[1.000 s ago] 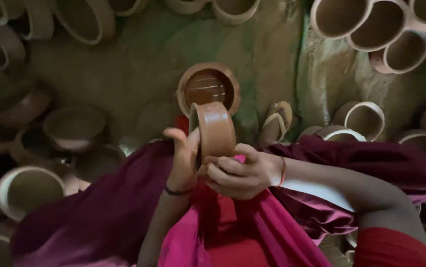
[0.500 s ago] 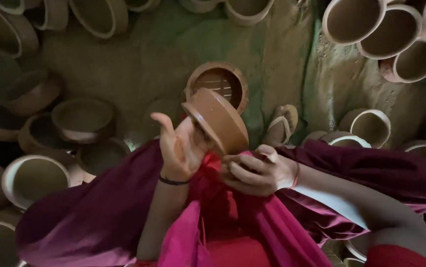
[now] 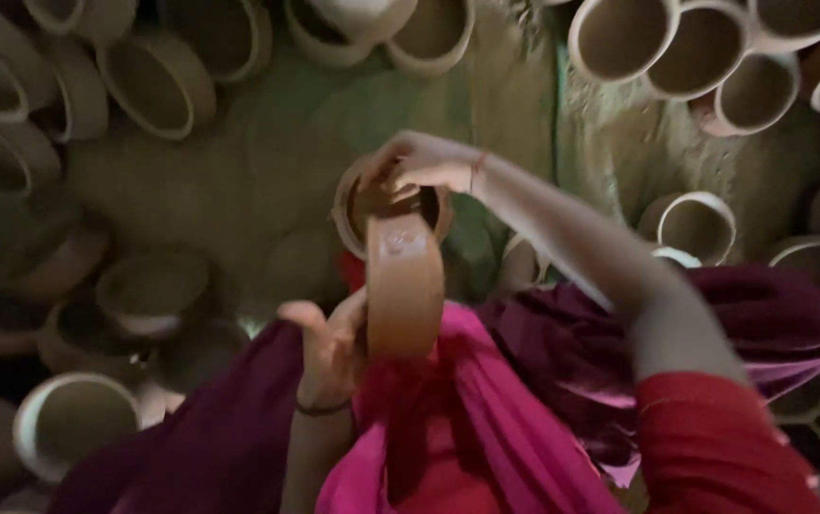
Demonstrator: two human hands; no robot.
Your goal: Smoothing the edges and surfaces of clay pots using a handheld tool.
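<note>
Along the left side, rows of pale-rimmed clay pots [image 3: 158, 81] are lying and standing on the ground, all looking hollow, with nothing showing inside them, though several are dim and blurred. Nearer the middle, the left hand [image 3: 334, 347] is holding a brown clay bowl [image 3: 403, 286] on edge above the lap, fingers pressed against its side; this grip is closing on the bowl. Half a second ago that bowl was tilted with both hands close beside it at the lap; now the right hand [image 3: 420, 164] has left it and is reaching forward, so the bowl is resting in one hand alone. Just beyond it, the right hand is hovering over a second clay bowl [image 3: 358, 214] sitting on the greenish sackcloth [image 3: 258, 162], fingers curling at its far rim; whether they are pinching anything I cannot tell, and what lies inside is mostly hidden. Draping below are pink and maroon folds of cloth [image 3: 486, 419]. Toward the right, more open-mouthed pots [image 3: 620, 38] are crowding together, their insides appearing bare.
</note>
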